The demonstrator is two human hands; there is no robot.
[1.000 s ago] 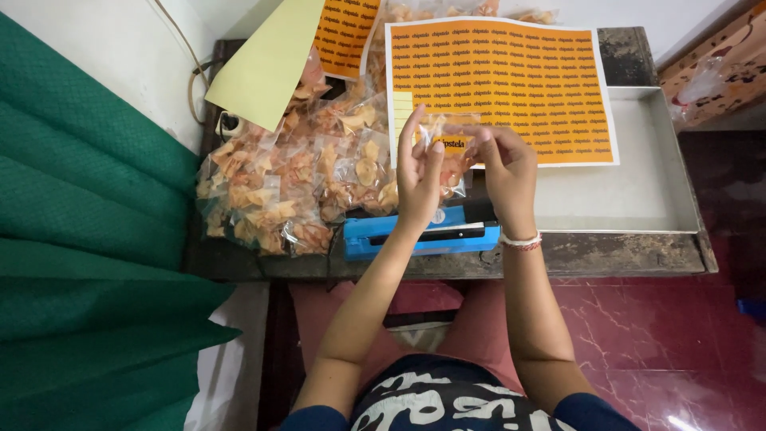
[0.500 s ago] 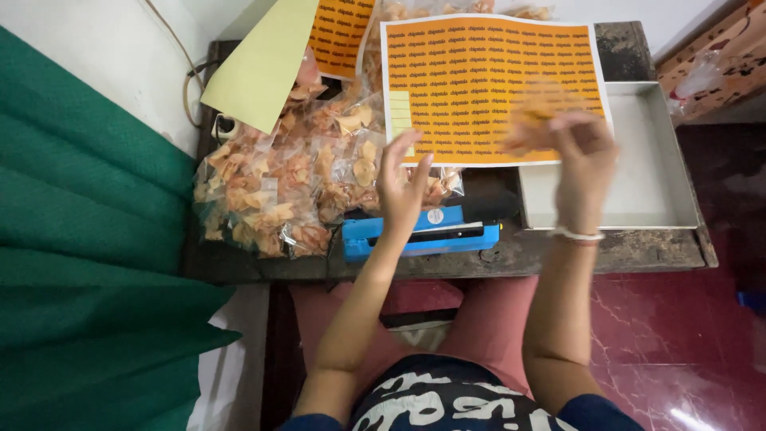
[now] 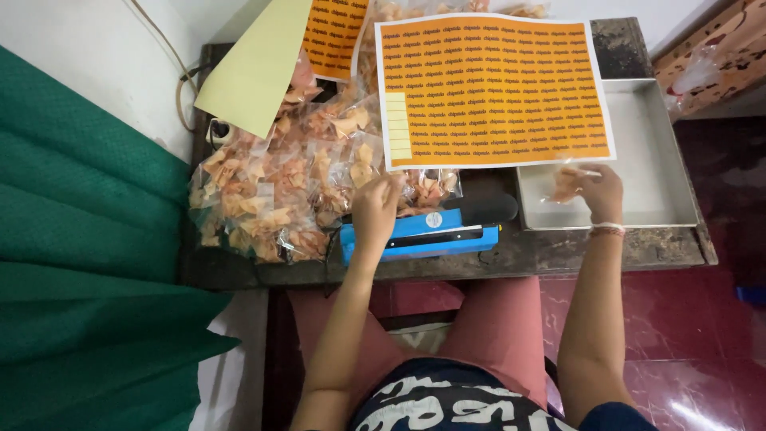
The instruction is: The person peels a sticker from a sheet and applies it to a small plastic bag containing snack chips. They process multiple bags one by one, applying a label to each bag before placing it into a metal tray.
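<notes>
You had a blue heat sealer (image 3: 423,234) at the table's near edge, with a heap of clear packets of orange snacks (image 3: 271,199) just to its left. A pale yellow sheet (image 3: 254,68) leaned over that heap, a smaller orange sheet (image 3: 335,36) tucked behind it. Green cloth (image 3: 88,263) hung along your left, and red tiled floor (image 3: 702,335) showed on the right.

Single head-worn view, looking steeply down, close over table (image 3: 558,251) edge and lap
</notes>
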